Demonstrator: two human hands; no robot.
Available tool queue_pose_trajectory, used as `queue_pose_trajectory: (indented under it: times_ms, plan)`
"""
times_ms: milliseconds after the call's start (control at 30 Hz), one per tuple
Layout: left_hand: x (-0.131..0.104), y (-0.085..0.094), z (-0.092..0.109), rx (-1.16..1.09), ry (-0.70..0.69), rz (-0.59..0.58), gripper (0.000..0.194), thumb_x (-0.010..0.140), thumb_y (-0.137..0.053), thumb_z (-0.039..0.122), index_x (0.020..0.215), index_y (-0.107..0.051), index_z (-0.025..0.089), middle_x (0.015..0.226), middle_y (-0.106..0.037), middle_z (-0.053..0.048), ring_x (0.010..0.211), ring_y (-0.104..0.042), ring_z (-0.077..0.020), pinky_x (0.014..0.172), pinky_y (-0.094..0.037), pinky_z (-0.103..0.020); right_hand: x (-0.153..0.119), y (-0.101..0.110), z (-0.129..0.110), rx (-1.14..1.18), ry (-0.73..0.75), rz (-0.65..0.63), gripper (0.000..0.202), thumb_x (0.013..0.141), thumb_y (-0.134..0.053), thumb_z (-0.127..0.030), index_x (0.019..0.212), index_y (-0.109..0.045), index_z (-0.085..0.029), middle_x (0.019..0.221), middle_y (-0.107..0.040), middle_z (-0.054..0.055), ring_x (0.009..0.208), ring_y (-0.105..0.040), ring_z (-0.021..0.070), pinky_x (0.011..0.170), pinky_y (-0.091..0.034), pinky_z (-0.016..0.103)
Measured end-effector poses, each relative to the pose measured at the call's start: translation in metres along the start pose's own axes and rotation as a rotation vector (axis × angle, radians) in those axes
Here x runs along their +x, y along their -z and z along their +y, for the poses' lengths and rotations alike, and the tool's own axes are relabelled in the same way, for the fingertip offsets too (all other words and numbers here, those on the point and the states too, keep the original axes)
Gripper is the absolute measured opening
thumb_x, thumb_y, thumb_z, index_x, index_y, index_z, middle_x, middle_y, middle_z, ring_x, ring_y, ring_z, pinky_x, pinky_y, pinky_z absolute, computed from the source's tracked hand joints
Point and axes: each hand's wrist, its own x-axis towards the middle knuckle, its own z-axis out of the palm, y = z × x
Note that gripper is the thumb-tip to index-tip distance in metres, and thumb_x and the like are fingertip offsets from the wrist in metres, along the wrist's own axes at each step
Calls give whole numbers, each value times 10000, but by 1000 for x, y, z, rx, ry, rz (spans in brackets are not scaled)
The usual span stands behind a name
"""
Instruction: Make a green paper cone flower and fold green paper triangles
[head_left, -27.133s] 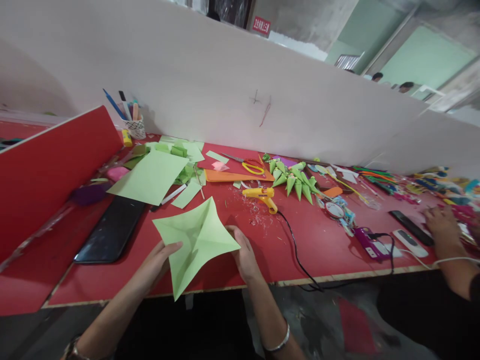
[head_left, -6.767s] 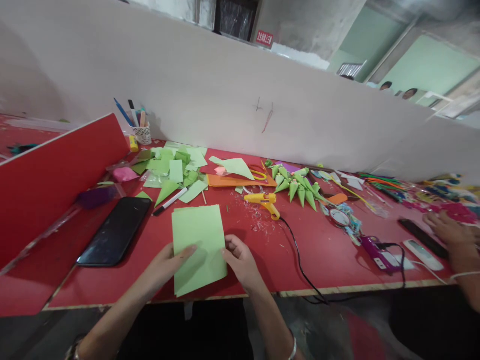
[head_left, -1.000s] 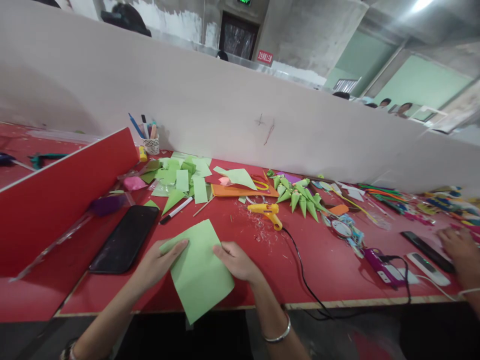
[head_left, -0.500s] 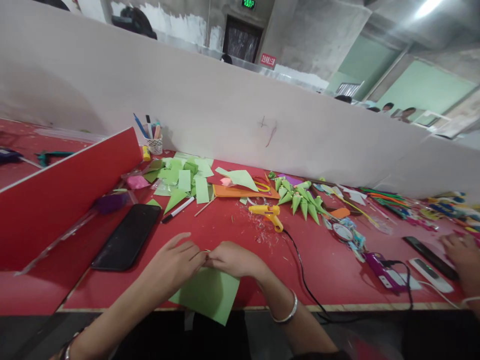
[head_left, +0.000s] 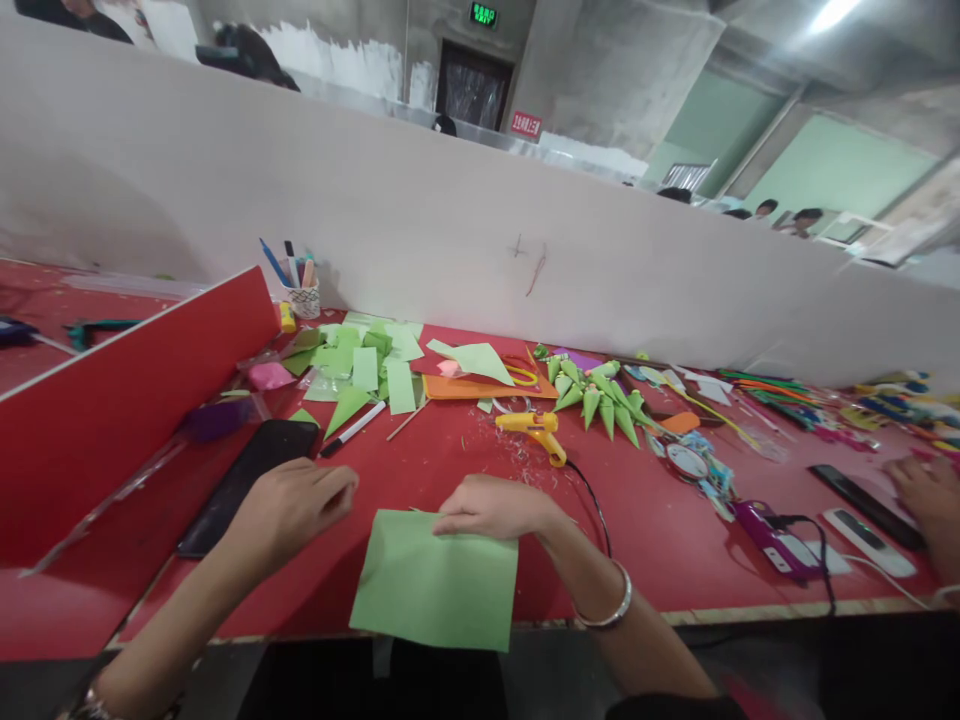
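A sheet of light green paper point(head_left: 435, 590) hangs over the front edge of the red table. My right hand point(head_left: 491, 507) pinches its top edge between thumb and fingers. To the left, apart from the sheet, my left hand point(head_left: 296, 505) is held with its fingers curled in. Whatever it may hold is hidden by the fingers. A black phone point(head_left: 232, 495) lies just beyond and partly behind my left hand. Past my right hand rests a yellow glue gun point(head_left: 531, 430), its black cord running toward the table's front.
Cut green paper pieces point(head_left: 365, 368), a marker point(head_left: 352, 430) and a cluster of green paper cones point(head_left: 600, 395) lie toward the back. A red divider point(head_left: 142, 400) stands at left. At right are a purple device point(head_left: 776, 540) and another person's hand point(head_left: 926, 495).
My left hand has let go of the green paper and moved left. The sheet has turned squarer to me in my right hand, which has shifted slightly right.
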Motion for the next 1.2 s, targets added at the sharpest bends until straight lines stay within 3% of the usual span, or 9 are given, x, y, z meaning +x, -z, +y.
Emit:
queue_pose_trajectory:
  times_ms: [67, 133, 233, 367, 500, 900, 1033, 1100, 1200]
  plan:
    - [3, 2, 5, -184, 106, -60, 237, 841, -395, 276, 736, -594, 203, 664, -641, -9, 621, -562, -142, 611, -362, -222, 0, 0, 0, -21, -9, -2, 398, 876, -430, -266, 509, -541, -157, 422, -357, -81, 398, -287, 51, 439, -211, 195]
    - [6, -1, 14, -366, 82, -239, 261, 856, -403, 355, 871, -614, 202, 793, -667, -30, 722, -589, -156, 641, -378, -213, 2, 0, 0, -46, -6, -22, 376, 882, -427, -264, 560, -585, -153, 435, -415, -75, 411, -309, 55, 454, -227, 198]
    - [8, -10, 26, -400, 35, -446, 424, 893, -315, 411, 672, -590, 176, 601, -600, -22, 571, -535, -142, 547, -318, -218, 5, -1, -4, -133, -28, -67, 322, 885, -442, -280, 654, -626, -150, 522, -543, -44, 468, -374, 66, 484, -243, 203]
    - [6, -22, 32, -402, 176, -478, 473, 903, -223, 441, 589, -454, 172, 543, -493, -4, 505, -448, -123, 503, -249, -226, 6, -7, -12, -364, -140, 143, 240, 894, -413, -295, 822, -613, -182, 723, -653, 0, 591, -492, 96, 517, -223, 229]
    - [6, -26, 35, -445, 249, -515, 451, 880, -191, 479, 571, -338, 186, 528, -381, 16, 492, -369, -113, 492, -213, -233, 9, -19, -17, -562, -180, 240, 146, 824, -450, -232, 782, -578, -177, 705, -660, 10, 564, -514, 108, 510, -184, 262]
    - [13, -11, 19, -533, 249, -531, 429, 867, -185, 516, 601, -284, 194, 589, -272, 27, 545, -284, -105, 499, -249, -205, -21, -19, 34, -469, -300, 459, 100, 670, -491, -115, 628, -541, -190, 513, -540, -54, 469, -405, 77, 512, -210, 216]
    - [12, -11, 16, -447, 266, -556, 444, 859, -171, 530, 597, -293, 195, 577, -286, 22, 534, -285, -110, 485, -243, -209, -31, -8, 37, -496, -413, 674, 130, 691, -470, -87, 611, -521, -177, 530, -525, -35, 512, -431, 94, 534, -232, 227]
    - [13, -11, 15, -413, 284, -581, 448, 851, -170, 545, 589, -272, 196, 573, -284, 20, 530, -276, -110, 473, -222, -215, -30, -6, 27, -472, -360, 779, 134, 754, -446, -113, 688, -545, -174, 624, -568, -8, 599, -479, 112, 584, -277, 228]
    - [17, -10, 18, -437, 268, -591, 435, 849, -180, 536, 586, -254, 197, 569, -263, 25, 529, -267, -107, 471, -201, -222, -19, -10, 6, -437, -156, 685, 156, 821, -480, -257, 940, -554, -189, 872, -621, 22, 802, -522, 143, 709, -323, 240]
